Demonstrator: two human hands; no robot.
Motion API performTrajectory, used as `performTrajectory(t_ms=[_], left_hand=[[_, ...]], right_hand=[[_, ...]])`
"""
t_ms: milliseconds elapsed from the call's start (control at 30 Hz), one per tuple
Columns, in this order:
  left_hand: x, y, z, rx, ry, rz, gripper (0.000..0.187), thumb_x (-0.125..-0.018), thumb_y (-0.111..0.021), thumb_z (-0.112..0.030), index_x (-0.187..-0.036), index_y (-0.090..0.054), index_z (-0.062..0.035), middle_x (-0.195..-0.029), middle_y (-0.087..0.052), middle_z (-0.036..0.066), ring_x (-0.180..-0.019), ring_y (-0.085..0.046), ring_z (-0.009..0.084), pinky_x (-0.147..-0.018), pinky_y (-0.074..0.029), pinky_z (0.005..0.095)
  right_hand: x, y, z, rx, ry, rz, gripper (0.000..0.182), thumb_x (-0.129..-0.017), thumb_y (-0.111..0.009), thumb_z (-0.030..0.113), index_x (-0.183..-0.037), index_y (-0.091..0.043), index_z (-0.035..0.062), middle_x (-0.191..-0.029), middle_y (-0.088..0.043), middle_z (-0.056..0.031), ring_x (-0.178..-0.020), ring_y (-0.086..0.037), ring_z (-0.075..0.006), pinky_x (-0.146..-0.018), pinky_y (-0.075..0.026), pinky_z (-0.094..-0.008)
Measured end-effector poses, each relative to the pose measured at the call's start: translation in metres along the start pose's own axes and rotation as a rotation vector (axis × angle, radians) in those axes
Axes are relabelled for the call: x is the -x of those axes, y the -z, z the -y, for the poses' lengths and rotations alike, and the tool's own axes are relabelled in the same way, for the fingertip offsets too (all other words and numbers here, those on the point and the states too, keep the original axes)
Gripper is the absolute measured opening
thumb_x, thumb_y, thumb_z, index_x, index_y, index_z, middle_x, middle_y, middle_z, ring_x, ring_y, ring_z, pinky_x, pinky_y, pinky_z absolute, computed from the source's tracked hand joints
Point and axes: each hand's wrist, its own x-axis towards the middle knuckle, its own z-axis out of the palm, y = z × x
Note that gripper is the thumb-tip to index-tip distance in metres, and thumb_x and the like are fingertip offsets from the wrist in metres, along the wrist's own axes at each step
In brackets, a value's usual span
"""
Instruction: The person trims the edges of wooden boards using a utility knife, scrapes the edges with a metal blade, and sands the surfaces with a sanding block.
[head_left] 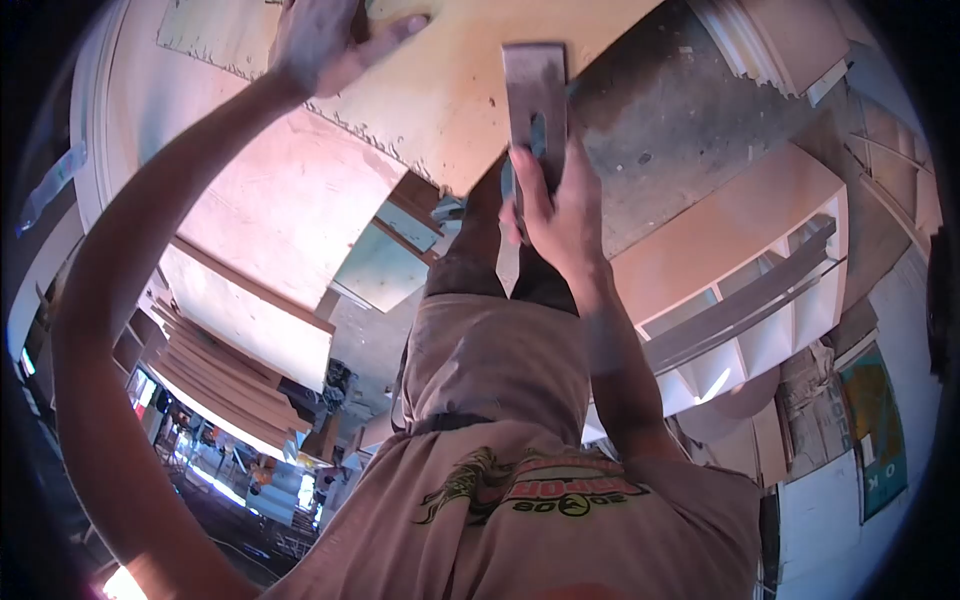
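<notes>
Several stacked strips [220,370] are seen to the lower left of the pale panel [440,90]. Over the left part of the panel, the left hand [322,50] is held with its thumb stretched out; its fingertips are cut off by the top of the view, so whether anything is gripped cannot be told. Ragged bits [370,140] are spread along the panel's lower-left edge, down to its near corner. By contrast, the right-hand edge looks straight and fairly clean, so the rougher side appears to be left unfinished; how much has been smoothed cannot be judged.

At the panel's right edge, a flat slotted metal blade [522,75] is grasped by the right hand [568,215], with the fingers and thumb closed around its lower part. The blade's broad end is seen over the panel; whether the two are touching cannot be told. Farther right of the panel, beyond the grey floor [660,120], a shelving unit [735,220] is set.
</notes>
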Motion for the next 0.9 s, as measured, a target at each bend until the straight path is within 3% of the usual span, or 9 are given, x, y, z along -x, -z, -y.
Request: performTrajectory(t_ms=[133,300,367,433,567,600,767,833,900], left_hand=[[0.001,0.002,-0.004,0.017,0.032,0.018,0.084,-0.079,-0.055,-0.061,-0.140,-0.035,-0.0064,-0.146,-0.023,0.028,-0.136,-0.021,0.0441,-0.108,-0.017,0.0567],[-0.001,0.000,-0.002,-0.008,0.014,0.006,0.084,-0.078,-0.055,-0.061,-0.139,-0.035,-0.0061,-0.146,-0.023,0.028,-0.136,-0.021,0.0442,-0.108,-0.017,0.0568],[-0.001,0.003,-0.005,0.006,0.039,0.011,0.084,-0.079,-0.055,-0.061,-0.139,-0.036,-0.0061,-0.146,-0.023,0.028,-0.136,-0.021,0.0440,-0.108,-0.016,0.0567],[-0.001,0.007,-0.003,-0.002,0.039,0.017,0.083,-0.079,-0.055,-0.061,-0.139,-0.037,-0.0063,-0.146,-0.023,0.028,-0.136,-0.021,0.0440,-0.109,-0.016,0.0563],[-0.002,0.001,-0.003,0.019,0.012,-0.029,0.083,-0.079,-0.055,-0.062,-0.138,-0.038,-0.0065,-0.146,-0.025,0.028,-0.136,-0.022,0.0441,-0.109,-0.017,0.0548],[-0.001,0.000,-0.002,-0.018,0.013,-0.023,0.083,-0.079,-0.054,-0.062,-0.138,-0.037,-0.0060,-0.145,-0.026,0.028,-0.136,-0.022,0.0441,-0.109,-0.018,0.0541],[-0.003,0.000,-0.003,0.003,-0.005,-0.016,0.082,-0.080,-0.054,-0.060,-0.139,-0.036,-0.0058,-0.146,-0.025,0.028,-0.136,-0.022,0.0438,-0.109,-0.017,0.0540],[-0.002,0.004,-0.007,0.001,0.010,0.024,0.081,-0.081,-0.054,-0.059,-0.140,-0.036,-0.0060,-0.146,-0.025,0.028,-0.136,-0.022,0.0438,-0.109,-0.017,0.0541],[-0.013,0.005,-0.003,-0.030,-0.045,-0.005,0.081,-0.081,-0.054,-0.058,-0.140,-0.035,-0.0049,-0.146,-0.025,0.028,-0.136,-0.021,0.0437,-0.109,-0.017,0.0539]], right_hand=[[-0.011,-0.024,-0.018,-0.014,-0.048,-0.035,0.059,-0.093,-0.053,0.010,-0.141,-0.021,-0.0014,-0.068,-0.058,-0.0072,-0.042,-0.056,-0.0119,-0.033,-0.043,-0.0252],[0.004,-0.013,-0.014,0.002,-0.043,0.018,0.055,-0.093,-0.053,0.011,-0.136,-0.024,-0.0058,-0.069,-0.058,-0.0088,-0.043,-0.057,-0.0125,-0.033,-0.043,-0.0255],[0.005,-0.042,-0.033,-0.093,-0.048,-0.063,0.054,-0.093,-0.053,0.011,-0.138,-0.025,0.0005,-0.071,-0.059,-0.0068,-0.043,-0.056,-0.0112,-0.033,-0.043,-0.0248],[0.005,-0.038,-0.028,-0.219,-0.078,-0.063,0.054,-0.092,-0.055,0.012,-0.137,-0.027,-0.0004,-0.071,-0.060,-0.0077,-0.043,-0.056,-0.0107,-0.033,-0.043,-0.0244],[0.011,-0.025,-0.032,-0.067,0.019,-0.080,0.052,-0.092,-0.055,0.010,-0.134,-0.030,-0.0051,-0.071,-0.061,-0.0086,-0.044,-0.057,-0.0112,-0.035,-0.044,-0.0246],[0.005,-0.034,-0.036,-0.013,0.075,-0.093,0.044,-0.093,-0.053,0.011,-0.131,-0.034,-0.0023,-0.073,-0.058,-0.0073,-0.044,-0.055,-0.0098,-0.034,-0.043,-0.0237],[0.012,-0.051,-0.046,-0.061,0.052,-0.126,0.047,-0.094,-0.053,0.011,-0.135,-0.032,0.0017,-0.074,-0.056,-0.0055,-0.044,-0.054,-0.0086,-0.034,-0.042,-0.0228],[0.018,-0.048,-0.029,-0.139,-0.032,-0.112,0.056,-0.091,-0.058,0.014,-0.135,-0.030,-0.0054,-0.068,-0.060,-0.0094,-0.046,-0.057,-0.0116,-0.037,-0.045,-0.0262],[0.020,-0.040,-0.029,-0.211,0.041,-0.090,0.049,-0.094,-0.054,0.011,-0.136,-0.031,0.0029,-0.078,-0.056,-0.0045,-0.051,-0.055,-0.0075,-0.035,-0.042,-0.0219]])
